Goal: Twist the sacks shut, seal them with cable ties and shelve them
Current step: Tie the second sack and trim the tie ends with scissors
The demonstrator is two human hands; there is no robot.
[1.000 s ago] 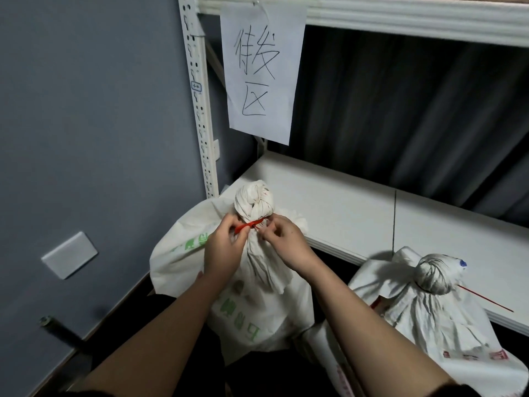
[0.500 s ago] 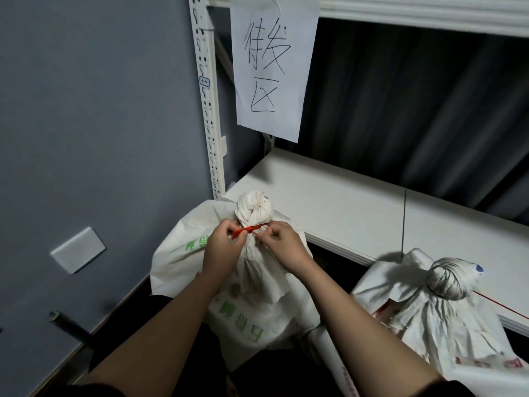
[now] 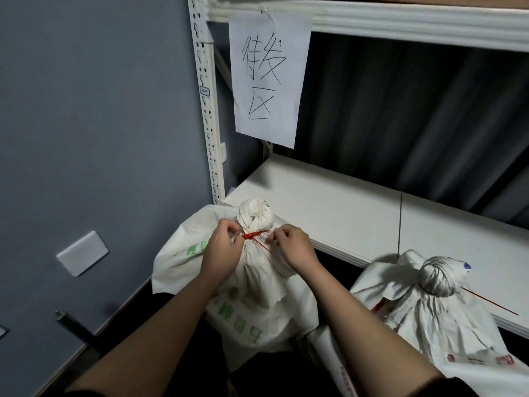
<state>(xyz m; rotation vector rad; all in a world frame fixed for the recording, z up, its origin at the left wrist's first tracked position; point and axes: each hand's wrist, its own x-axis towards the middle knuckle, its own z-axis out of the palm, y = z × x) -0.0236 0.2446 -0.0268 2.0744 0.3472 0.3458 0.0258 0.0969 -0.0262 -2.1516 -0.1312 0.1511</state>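
Note:
A white sack with green print [image 3: 252, 316] stands on the floor in front of the shelf, its neck twisted into a knob [image 3: 254, 214]. A red cable tie [image 3: 253, 235] runs round the neck just below the knob. My left hand [image 3: 221, 253] pinches the tie's head end at the left of the neck. My right hand [image 3: 292, 247] pinches the tie's tail at the right; a thin red strand slants between the two hands. To the right stands a second white sack [image 3: 446, 319], its twisted neck closed by a red tie whose long tail [image 3: 489, 302] sticks out rightwards.
A white shelf board [image 3: 357, 213] lies just behind the sacks, under an upper shelf beam [image 3: 400, 22]. A paper sign [image 3: 267, 78] hangs from that beam beside the perforated upright [image 3: 207, 110]. The grey wall at the left carries a white plate [image 3: 82, 253].
My hands have drawn slightly apart along the red tie, and its tail now shows slanting down between them. The camera has tilted a little, shifting the scene.

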